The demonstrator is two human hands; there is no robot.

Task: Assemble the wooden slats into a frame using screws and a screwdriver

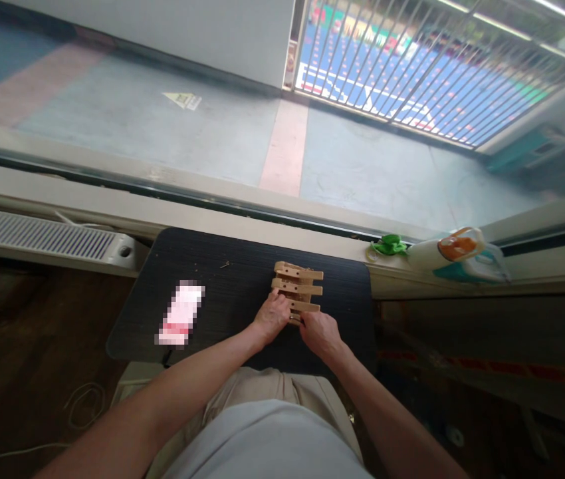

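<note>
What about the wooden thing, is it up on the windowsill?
No, the wooden thing is over the dark table, with the left hand and right hand at it.

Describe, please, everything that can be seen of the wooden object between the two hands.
The wooden object is pale tan and looks like wood. Three roughly parallel bars run sideways, with small dark spots that may be holes or fasteners; more tan material shows between them. It is on the right part of the dark table. The left hand touches its near left side, the right hand its near right corner. The hands partly hide its near end.
</note>
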